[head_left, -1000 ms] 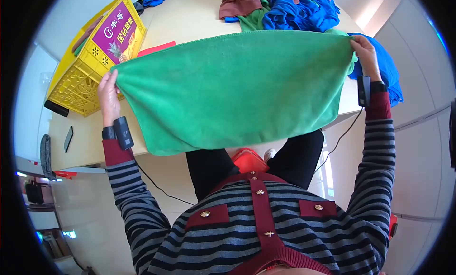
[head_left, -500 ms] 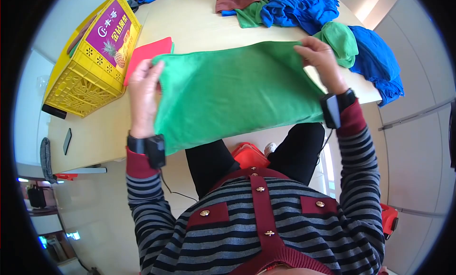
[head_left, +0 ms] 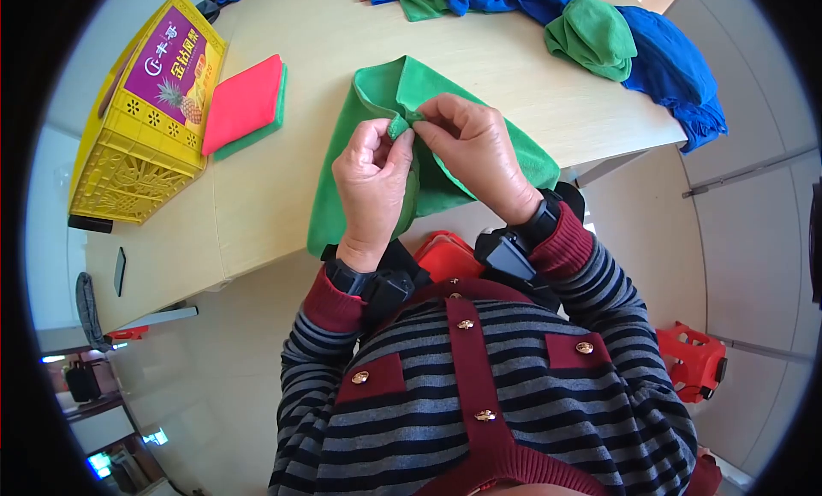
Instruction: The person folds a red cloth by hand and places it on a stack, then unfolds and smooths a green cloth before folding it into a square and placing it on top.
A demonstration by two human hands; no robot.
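Observation:
A green cloth (head_left: pixel 342 179) lies partly on the table's front part and hangs over its edge, with two of its corners brought together near the middle. My left hand (head_left: pixel 373 175) pinches one corner between thumb and fingers. Right beside it, my right hand (head_left: pixel 475 149) pinches the other corner, and the fingertips of both hands touch or nearly touch. Behind the hands the cloth stands up in a loose fold. To the left, a folded red cloth (head_left: pixel 244 102) rests on a folded green one (head_left: pixel 257 138).
A yellow crate (head_left: pixel 141 158) stands at the table's left, with a dark phone-like object (head_left: pixel 120 271) near the left edge. Blue cloths (head_left: pixel 672 63) and a crumpled green cloth (head_left: pixel 591 38) lie at the back right. A red stool (head_left: pixel 689 359) is on the floor at right.
Both hands have come together from wide apart, bringing the cloth's corners to the middle. The stretched green cloth is now folded inward and lower on the table. The view has shifted slightly.

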